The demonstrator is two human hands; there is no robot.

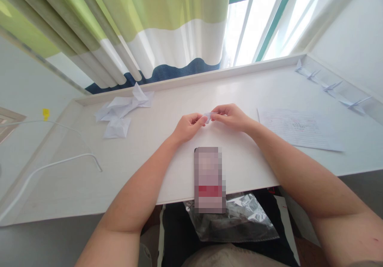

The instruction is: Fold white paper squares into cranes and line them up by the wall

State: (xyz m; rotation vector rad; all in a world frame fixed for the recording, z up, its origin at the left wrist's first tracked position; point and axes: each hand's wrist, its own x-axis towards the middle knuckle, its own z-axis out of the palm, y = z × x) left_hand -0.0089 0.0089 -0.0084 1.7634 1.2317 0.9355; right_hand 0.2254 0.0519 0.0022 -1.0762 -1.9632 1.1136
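Sm. white paper pc (pixel 208 118) btwn fingertips; L hand (pixel 188 128) & R hand (pixel 229 116) each pinch one side. Likely v. light, thin, easily creased/torn; best gripped gently, opp. edges. Folded paper (pixel 119 104) lies L of fingers

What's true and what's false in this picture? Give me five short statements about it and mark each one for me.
1. The left hand and right hand both hold one small piece of paper. True.
2. The sheet with writing lies to the left of both hands. False: it lies to the right.
3. Folded papers stand in a row near the right edge of the desk. True.
4. The white cable is at the right end. False: it is at the left.
5. The curtain covers the whole window. False: the window's right part is uncovered.
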